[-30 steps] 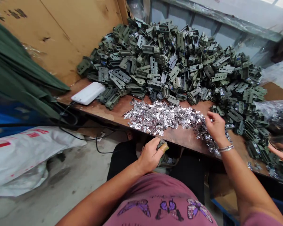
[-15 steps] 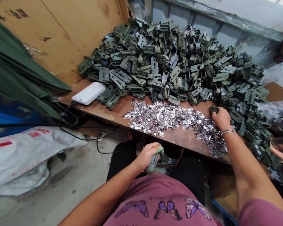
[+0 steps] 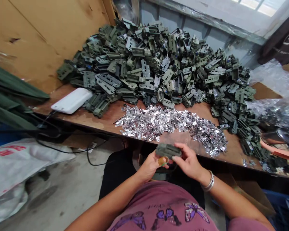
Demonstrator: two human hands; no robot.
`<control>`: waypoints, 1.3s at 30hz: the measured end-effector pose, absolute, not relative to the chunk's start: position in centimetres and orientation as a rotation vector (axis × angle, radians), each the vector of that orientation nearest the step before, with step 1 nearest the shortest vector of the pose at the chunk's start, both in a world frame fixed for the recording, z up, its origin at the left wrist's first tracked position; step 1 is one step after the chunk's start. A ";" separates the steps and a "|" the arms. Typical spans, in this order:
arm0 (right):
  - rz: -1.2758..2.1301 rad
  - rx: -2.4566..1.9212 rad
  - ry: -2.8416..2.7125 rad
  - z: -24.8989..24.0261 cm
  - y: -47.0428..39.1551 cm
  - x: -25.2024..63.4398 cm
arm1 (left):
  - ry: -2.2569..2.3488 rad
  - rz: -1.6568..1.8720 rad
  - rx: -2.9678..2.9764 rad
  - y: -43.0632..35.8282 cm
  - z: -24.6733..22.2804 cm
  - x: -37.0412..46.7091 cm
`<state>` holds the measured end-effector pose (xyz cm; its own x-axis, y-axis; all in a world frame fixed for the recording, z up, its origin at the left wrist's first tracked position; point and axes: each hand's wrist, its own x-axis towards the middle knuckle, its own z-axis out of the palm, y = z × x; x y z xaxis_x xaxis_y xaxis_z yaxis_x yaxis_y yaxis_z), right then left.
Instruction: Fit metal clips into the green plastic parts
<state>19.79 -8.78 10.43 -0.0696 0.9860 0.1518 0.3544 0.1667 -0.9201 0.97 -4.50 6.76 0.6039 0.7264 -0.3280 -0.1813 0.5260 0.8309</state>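
Note:
Between both hands, just in front of the table edge, is a dark green slotted housing [image 3: 168, 150]. My left hand [image 3: 150, 165] closes on its left end; one finger wears a tan wrap with a green edge. At the other end my right hand [image 3: 189, 162] grips it with thumb and fingers, a silver bracelet on the wrist. Below them, over my lap, another greenish part [image 3: 161, 176] shows, mostly hidden by the hands. Small shiny metal clips [image 3: 156, 122] are spread on the brown table [image 3: 106, 123] beyond. Behind these rises a large heap of similar green housings [image 3: 144, 67].
A white power bank [image 3: 72, 100] with a cable lies at the table's left. Clear plastic bags [image 3: 274, 77] and an orange-rimmed container [image 3: 278, 149] stand at the right. A cardboard panel [image 3: 38, 38] borders the left; a white sack [image 3: 21, 170] rests on the floor.
My right hand has come back from the right side of the heap to my left hand, bringing a green housing. Both hands now hold it. The view has shifted to the right.

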 end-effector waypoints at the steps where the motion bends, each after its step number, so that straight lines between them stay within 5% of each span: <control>1: 0.929 -1.303 -1.650 10.3 -8.9 19.7 | 0.762 0.654 0.786 -4.6 7.3 0.9; 5: 0.663 -1.449 -1.857 10.7 -7.1 22.4 | 0.890 0.675 0.750 -4.4 8.6 0.9; 10: -0.047 -2.208 -2.105 11.0 -3.5 27.1 | 0.944 0.642 0.870 -4.3 9.0 1.5; 15: -0.190 -2.264 -2.273 10.4 -3.0 26.8 | 0.964 0.621 0.864 -4.5 8.8 1.7; 24: 0.250 -1.887 -2.305 9.4 -5.3 25.3 | 1.023 0.716 0.959 -3.9 8.9 1.6; 31: 0.232 -1.920 -2.463 10.2 -3.3 25.2 | 1.039 0.629 1.043 -4.0 9.1 2.3; 39: 0.651 -1.588 -1.919 11.8 -5.6 22.2 | 1.008 0.759 1.202 -3.6 9.3 2.3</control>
